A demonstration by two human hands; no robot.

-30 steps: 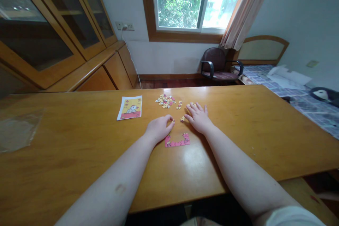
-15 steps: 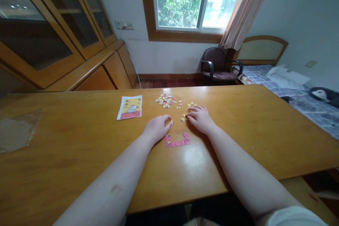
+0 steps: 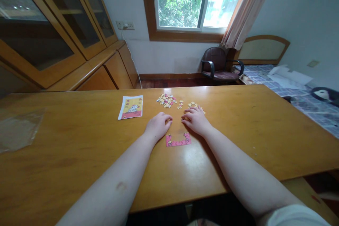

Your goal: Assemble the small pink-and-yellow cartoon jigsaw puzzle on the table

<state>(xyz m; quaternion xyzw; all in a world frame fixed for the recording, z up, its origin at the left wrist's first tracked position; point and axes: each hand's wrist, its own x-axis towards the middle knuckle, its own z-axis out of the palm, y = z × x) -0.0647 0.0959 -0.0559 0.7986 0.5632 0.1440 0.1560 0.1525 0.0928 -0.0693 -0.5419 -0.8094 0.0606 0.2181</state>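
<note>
My left hand (image 3: pixel 159 125) rests on the wooden table (image 3: pixel 79 155) with its fingers curled into a pinch; what they hold is hidden. Close to its right, my right hand (image 3: pixel 196 120) is curled too, its fingertips closed on a small yellow puzzle piece (image 3: pixel 185 117). Just in front of both hands lies a pink, partly joined strip of puzzle (image 3: pixel 178 140). Beyond the hands is a pile of loose yellow and pink pieces (image 3: pixel 166 100), with a few more pieces (image 3: pixel 192 105) by my right fingers.
A picture card (image 3: pixel 130 107) lies left of the pile. A clear plastic bag (image 3: pixel 18 130) sits at the table's far left. Wooden cabinets (image 3: pixel 53 42) line the left wall. A dark armchair (image 3: pixel 217 65) stands under the window, and a bed (image 3: pixel 304 95) is at the right.
My right hand has drawn back from lying flat and curled its fingers over a piece. My left hand has shifted slightly forward and tightened its pinch. The two hands are closer together.
</note>
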